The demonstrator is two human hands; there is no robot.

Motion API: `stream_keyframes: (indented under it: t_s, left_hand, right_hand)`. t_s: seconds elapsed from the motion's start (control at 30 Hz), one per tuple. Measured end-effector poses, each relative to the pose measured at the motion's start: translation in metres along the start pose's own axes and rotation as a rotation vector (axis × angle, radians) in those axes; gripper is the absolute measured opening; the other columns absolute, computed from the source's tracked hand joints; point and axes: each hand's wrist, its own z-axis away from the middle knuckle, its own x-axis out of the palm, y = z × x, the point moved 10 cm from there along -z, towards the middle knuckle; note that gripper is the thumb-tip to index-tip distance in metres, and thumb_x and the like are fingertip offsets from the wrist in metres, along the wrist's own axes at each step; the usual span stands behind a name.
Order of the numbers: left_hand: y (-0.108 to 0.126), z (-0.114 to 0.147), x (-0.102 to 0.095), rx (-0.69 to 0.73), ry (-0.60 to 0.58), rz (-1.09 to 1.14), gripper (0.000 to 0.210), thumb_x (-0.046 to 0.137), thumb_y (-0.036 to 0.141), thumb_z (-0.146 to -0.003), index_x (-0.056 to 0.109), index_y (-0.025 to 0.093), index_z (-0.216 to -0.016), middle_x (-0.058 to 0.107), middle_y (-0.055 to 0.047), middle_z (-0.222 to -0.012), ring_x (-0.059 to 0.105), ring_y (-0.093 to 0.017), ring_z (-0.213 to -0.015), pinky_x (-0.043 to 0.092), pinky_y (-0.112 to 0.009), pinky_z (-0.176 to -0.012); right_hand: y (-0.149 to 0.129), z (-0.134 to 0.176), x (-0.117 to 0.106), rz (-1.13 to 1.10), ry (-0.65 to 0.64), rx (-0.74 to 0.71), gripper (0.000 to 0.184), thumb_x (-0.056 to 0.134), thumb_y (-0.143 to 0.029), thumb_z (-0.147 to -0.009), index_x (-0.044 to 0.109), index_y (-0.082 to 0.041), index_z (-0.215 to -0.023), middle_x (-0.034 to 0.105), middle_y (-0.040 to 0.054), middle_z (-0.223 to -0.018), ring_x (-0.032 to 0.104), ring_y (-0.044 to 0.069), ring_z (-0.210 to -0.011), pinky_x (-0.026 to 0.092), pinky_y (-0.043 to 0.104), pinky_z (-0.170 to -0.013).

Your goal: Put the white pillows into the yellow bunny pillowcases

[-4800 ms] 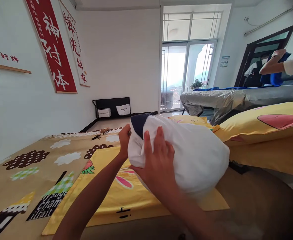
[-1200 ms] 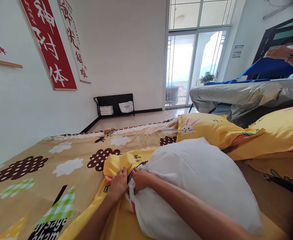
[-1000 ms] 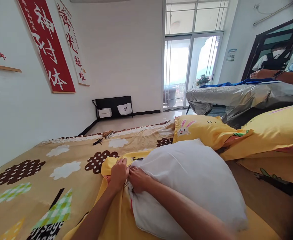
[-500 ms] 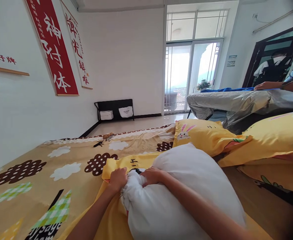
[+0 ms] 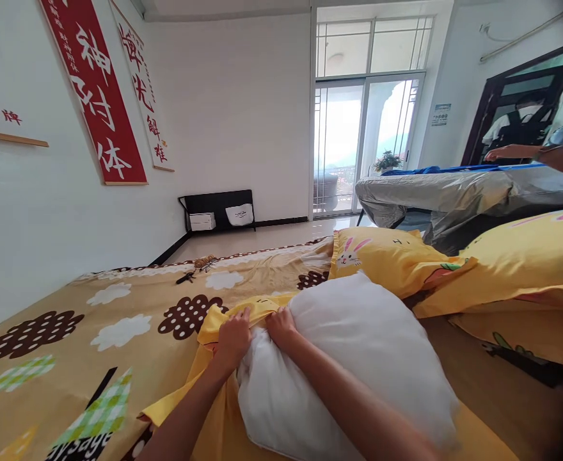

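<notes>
A plump white pillow lies under my right forearm, its near-left end bunched up. Beneath and beyond it spreads a yellow pillowcase. My left hand is closed on the pillowcase's edge, left of the pillow's bunched end. My right hand also grips the pillowcase edge, at the pillow's upper left side. Between the two hands the yellow fabric is gathered and raised. The fingertips of both hands are partly tucked behind the cloth.
Yellow rabbit-print pillows lie to the right on the patterned bedsheet. Small dark items rest near the far bed edge. Behind stands a plastic-covered table, with another person's hand over it.
Both hands have gone from the white pillow's bunched end to the pillowcase edge, which is now lifted and folded over. The other person's hand has risen off the covered table.
</notes>
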Motion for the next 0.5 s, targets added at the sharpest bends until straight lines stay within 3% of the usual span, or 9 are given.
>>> stream_keyframes:
  t_s: [0.07, 0.17, 0.27, 0.33, 0.4, 0.5]
  left_hand:
    - [-0.017, 0.016, 0.007, -0.014, -0.022, 0.034, 0.028, 0.04, 0.009, -0.082, 0.056, 0.016, -0.104, 0.063, -0.011, -0.105, 0.06, -0.023, -0.101, 0.043, -0.03, -0.08]
    - [-0.044, 0.04, 0.016, -0.053, -0.056, 0.16, 0.021, 0.043, 0.017, -0.085, 0.055, 0.019, -0.102, 0.062, -0.008, -0.107, 0.059, -0.019, -0.103, 0.043, -0.027, -0.085]
    - [-0.057, 0.055, 0.021, -0.089, -0.081, 0.228, 0.021, 0.042, 0.019, -0.087, 0.055, 0.019, -0.104, 0.062, -0.008, -0.11, 0.057, -0.019, -0.106, 0.043, -0.028, -0.087]
    - [-0.056, 0.061, 0.024, -0.096, -0.095, 0.19, 0.027, 0.04, 0.016, -0.087, 0.055, 0.018, -0.108, 0.061, -0.009, -0.113, 0.055, -0.021, -0.109, 0.042, -0.031, -0.089]
    - [-0.051, 0.065, 0.026, -0.088, -0.102, 0.092, 0.037, 0.036, 0.01, -0.085, 0.054, 0.017, -0.117, 0.06, -0.011, -0.118, 0.053, -0.024, -0.112, 0.041, -0.038, -0.092]
    - [-0.038, 0.073, 0.027, -0.039, -0.074, -0.054, 0.064, 0.038, -0.001, -0.075, 0.042, 0.017, -0.136, 0.051, -0.014, -0.132, 0.047, -0.03, -0.121, 0.036, -0.048, -0.097]
  right_hand:
    - [0.008, 0.012, -0.009, 0.012, -0.006, 0.066, 0.028, 0.048, -0.01, -0.083, 0.069, -0.009, -0.101, 0.07, 0.0188, -0.101, 0.064, 0.029, -0.098, 0.047, 0.044, -0.087]
    - [-0.021, 0.053, -0.021, 0.006, 0.109, -0.001, 0.03, 0.049, -0.02, -0.087, 0.066, -0.013, -0.111, 0.068, 0.0152, -0.112, 0.059, 0.027, -0.11, 0.042, 0.043, -0.097]
    - [-0.076, 0.121, -0.032, 0.101, 0.538, -0.153, 0.043, 0.047, -0.036, -0.091, 0.056, -0.016, -0.128, 0.057, 0.0137, -0.133, 0.049, 0.029, -0.124, 0.037, 0.043, -0.102]
    - [-0.101, 0.158, -0.018, 0.231, 0.723, -0.232, 0.042, 0.049, -0.036, -0.09, 0.055, -0.02, -0.129, 0.053, 0.009, -0.138, 0.048, 0.029, -0.124, 0.035, 0.042, -0.102]
    - [-0.099, 0.166, 0.002, 0.298, 0.733, -0.228, 0.041, 0.05, -0.031, -0.09, 0.056, -0.02, -0.129, 0.051, 0.0076, -0.14, 0.048, 0.029, -0.124, 0.034, 0.043, -0.101]
    - [-0.062, 0.136, 0.016, 0.26, 0.632, -0.207, 0.036, 0.049, -0.024, -0.091, 0.058, -0.018, -0.126, 0.054, 0.01, -0.137, 0.049, 0.03, -0.125, 0.035, 0.046, -0.1]
